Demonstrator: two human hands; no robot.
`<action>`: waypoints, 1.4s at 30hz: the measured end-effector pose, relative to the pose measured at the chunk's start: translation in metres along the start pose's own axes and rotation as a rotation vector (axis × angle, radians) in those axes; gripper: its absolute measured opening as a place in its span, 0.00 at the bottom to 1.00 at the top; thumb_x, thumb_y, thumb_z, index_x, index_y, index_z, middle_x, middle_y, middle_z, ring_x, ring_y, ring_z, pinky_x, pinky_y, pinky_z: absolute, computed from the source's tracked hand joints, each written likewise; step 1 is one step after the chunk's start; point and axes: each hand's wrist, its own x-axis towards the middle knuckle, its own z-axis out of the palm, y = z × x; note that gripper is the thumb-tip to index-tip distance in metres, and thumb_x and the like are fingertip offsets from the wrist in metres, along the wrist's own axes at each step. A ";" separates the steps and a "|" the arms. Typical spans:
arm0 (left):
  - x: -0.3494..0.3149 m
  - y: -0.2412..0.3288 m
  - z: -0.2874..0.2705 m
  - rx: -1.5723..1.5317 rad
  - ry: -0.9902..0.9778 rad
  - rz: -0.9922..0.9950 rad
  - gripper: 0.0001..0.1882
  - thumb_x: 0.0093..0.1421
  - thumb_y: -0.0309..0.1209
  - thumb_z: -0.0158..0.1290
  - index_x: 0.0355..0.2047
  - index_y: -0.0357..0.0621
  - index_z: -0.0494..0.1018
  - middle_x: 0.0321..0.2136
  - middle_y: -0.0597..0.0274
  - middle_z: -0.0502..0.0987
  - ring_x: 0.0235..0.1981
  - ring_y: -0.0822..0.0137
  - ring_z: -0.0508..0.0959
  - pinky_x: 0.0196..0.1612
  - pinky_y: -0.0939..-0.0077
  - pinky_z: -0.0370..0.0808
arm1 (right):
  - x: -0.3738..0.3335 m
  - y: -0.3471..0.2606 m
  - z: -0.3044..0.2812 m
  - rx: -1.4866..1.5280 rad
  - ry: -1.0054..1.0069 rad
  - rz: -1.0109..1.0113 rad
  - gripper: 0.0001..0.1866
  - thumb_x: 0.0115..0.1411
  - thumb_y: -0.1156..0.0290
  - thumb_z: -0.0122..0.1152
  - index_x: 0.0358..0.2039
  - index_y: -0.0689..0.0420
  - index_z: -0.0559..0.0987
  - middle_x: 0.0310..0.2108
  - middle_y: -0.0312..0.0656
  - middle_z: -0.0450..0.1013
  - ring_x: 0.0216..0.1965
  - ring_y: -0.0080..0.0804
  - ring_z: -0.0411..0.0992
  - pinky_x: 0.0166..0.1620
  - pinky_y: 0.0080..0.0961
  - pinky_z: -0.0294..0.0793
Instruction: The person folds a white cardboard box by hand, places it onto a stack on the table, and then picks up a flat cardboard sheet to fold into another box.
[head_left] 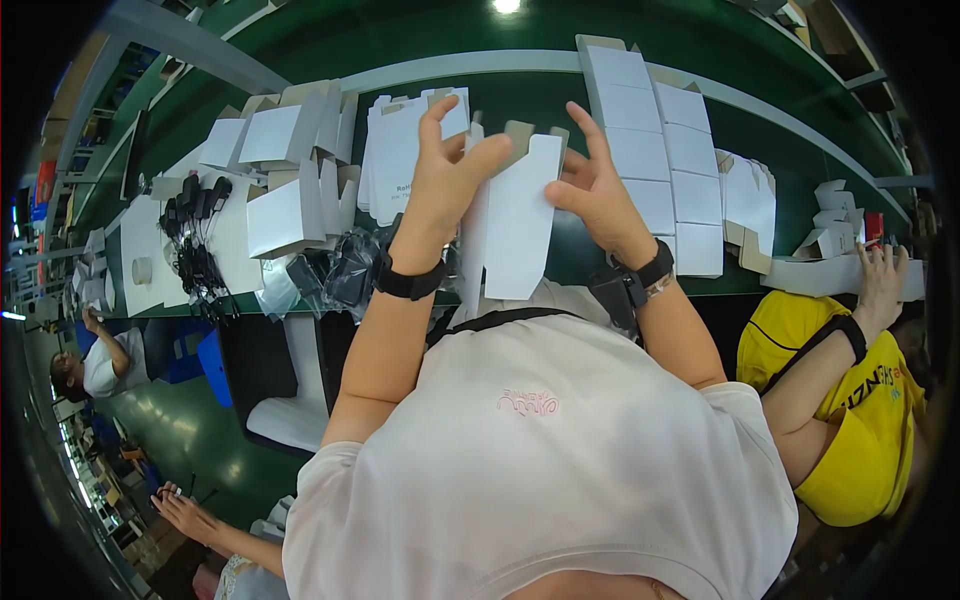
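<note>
A white carton [518, 225], partly folded up with flaps raised at its top, stands before my chest between both hands. My left hand [445, 178] has it by the upper left side, thumb across the top and index finger lifted. On the other side, my right hand [600, 195] presses its thumb to the carton's right edge; the other fingers are partly behind the carton. Flat unfolded cartons [395, 150] lie just beyond my left hand. Right of my right hand are rows of closed white cartons [640, 150].
Open white cartons [285, 135] are stacked at left, beside black cabled adapters [195, 215]. Bagged black items [350, 270] lie near the table's front edge. At right, a co-worker in yellow [850, 400] has a hand on the table. A black bin [270, 380] sits at lower left.
</note>
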 end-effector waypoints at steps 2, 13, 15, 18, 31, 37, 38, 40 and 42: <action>-0.004 0.001 0.001 -0.203 -0.165 -0.012 0.43 0.49 0.40 0.57 0.59 0.44 0.44 0.43 0.44 0.67 0.39 0.60 0.72 0.42 0.70 0.70 | 0.004 0.017 -0.006 0.039 -0.027 0.028 0.57 0.40 0.61 0.71 0.63 0.48 0.40 0.52 0.52 0.60 0.52 0.38 0.62 0.53 0.33 0.62; -0.011 -0.029 -0.019 -0.077 -0.171 -0.096 0.30 0.48 0.30 0.59 0.50 0.34 0.61 0.43 0.53 0.70 0.42 0.65 0.72 0.45 0.74 0.70 | 0.015 0.014 -0.003 -0.099 0.184 0.003 0.42 0.47 0.70 0.66 0.59 0.59 0.52 0.46 0.46 0.64 0.47 0.32 0.65 0.48 0.26 0.67; -0.013 -0.026 -0.025 -0.224 -0.172 -0.102 0.28 0.49 0.29 0.58 0.49 0.34 0.62 0.43 0.53 0.70 0.43 0.65 0.72 0.45 0.74 0.70 | 0.011 0.009 -0.008 0.097 0.006 0.073 0.41 0.47 0.64 0.67 0.58 0.59 0.56 0.48 0.43 0.64 0.49 0.30 0.64 0.50 0.26 0.66; -0.017 -0.024 -0.033 -0.397 -0.224 -0.119 0.26 0.52 0.28 0.55 0.50 0.33 0.62 0.44 0.54 0.70 0.44 0.65 0.72 0.46 0.73 0.70 | 0.005 0.006 -0.013 0.163 -0.122 0.152 0.42 0.46 0.58 0.67 0.57 0.59 0.57 0.50 0.41 0.64 0.51 0.29 0.63 0.52 0.27 0.64; -0.010 -0.049 -0.023 0.213 0.018 0.096 0.16 0.57 0.29 0.49 0.44 0.32 0.67 0.36 0.58 0.75 0.35 0.70 0.74 0.38 0.78 0.71 | 0.009 0.021 -0.017 -0.189 0.214 0.151 0.19 0.56 0.66 0.56 0.43 0.66 0.71 0.35 0.41 0.72 0.34 0.24 0.69 0.39 0.21 0.69; -0.008 -0.061 -0.030 0.144 0.021 0.218 0.16 0.59 0.35 0.48 0.41 0.34 0.69 0.31 0.56 0.75 0.33 0.72 0.73 0.37 0.78 0.69 | 0.004 0.021 -0.017 -0.177 0.181 0.094 0.22 0.60 0.59 0.51 0.45 0.66 0.70 0.36 0.37 0.70 0.34 0.19 0.66 0.38 0.17 0.67; -0.010 -0.055 -0.033 0.118 -0.031 0.215 0.16 0.59 0.36 0.47 0.39 0.34 0.69 0.28 0.56 0.74 0.31 0.73 0.72 0.35 0.78 0.69 | 0.002 0.020 -0.017 -0.126 0.148 0.056 0.22 0.61 0.57 0.49 0.45 0.66 0.70 0.37 0.37 0.70 0.34 0.19 0.66 0.39 0.17 0.67; -0.010 -0.047 -0.036 0.091 -0.076 0.215 0.16 0.60 0.38 0.47 0.37 0.35 0.69 0.26 0.56 0.73 0.29 0.74 0.71 0.34 0.79 0.68 | 0.000 0.019 -0.012 -0.105 0.197 -0.020 0.23 0.61 0.56 0.48 0.44 0.65 0.70 0.37 0.37 0.70 0.35 0.19 0.66 0.39 0.17 0.67; -0.006 -0.043 -0.037 0.336 0.042 0.207 0.16 0.61 0.39 0.45 0.29 0.35 0.67 0.18 0.60 0.69 0.23 0.74 0.67 0.27 0.77 0.66 | -0.001 0.019 -0.009 -0.085 0.243 -0.100 0.24 0.62 0.54 0.46 0.44 0.65 0.70 0.37 0.36 0.70 0.35 0.19 0.66 0.39 0.17 0.66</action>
